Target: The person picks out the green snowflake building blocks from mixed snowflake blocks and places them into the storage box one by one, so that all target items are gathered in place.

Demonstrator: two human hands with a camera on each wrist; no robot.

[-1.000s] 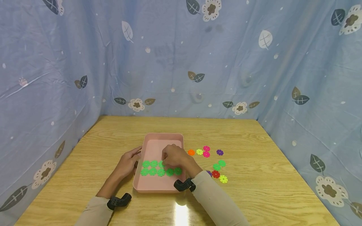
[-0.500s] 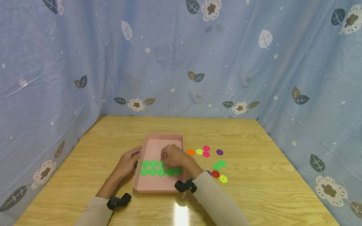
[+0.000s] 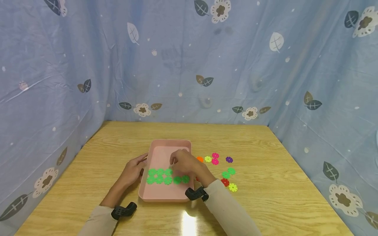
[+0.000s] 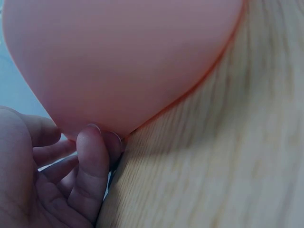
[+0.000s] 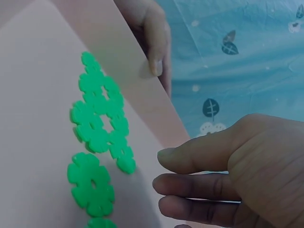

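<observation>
A shallow pink tray (image 3: 165, 194) lies on the table, its left side held by my left hand (image 3: 133, 169); thumb and fingers meet its wall in the left wrist view. Inside are green notched plastic discs (image 3: 159, 179) in two rows, several of them joined at the edges. My right hand (image 3: 187, 162) hovers over the tray just right of the upper row. In the right wrist view its thumb (image 5: 192, 154) and fingers are stretched out, slightly apart, with nothing between them. Two more green discs lie to the left of them, separate from the joined group.
Right of the tray, loose discs lie on the wooden table (image 3: 265, 196): orange, yellow, pink, a purple disc (image 3: 229, 159), two green discs (image 3: 226, 174), a red disc (image 3: 225, 182) and another yellow disc (image 3: 233, 187). My right forearm overlaps this area. A patterned curtain (image 3: 189, 65) stands behind.
My right hand has shifted slightly right, away from the upper row, uncovering its third green disc. The right sleeve now covers the purple disc near the red one. My left hand has stayed put.
</observation>
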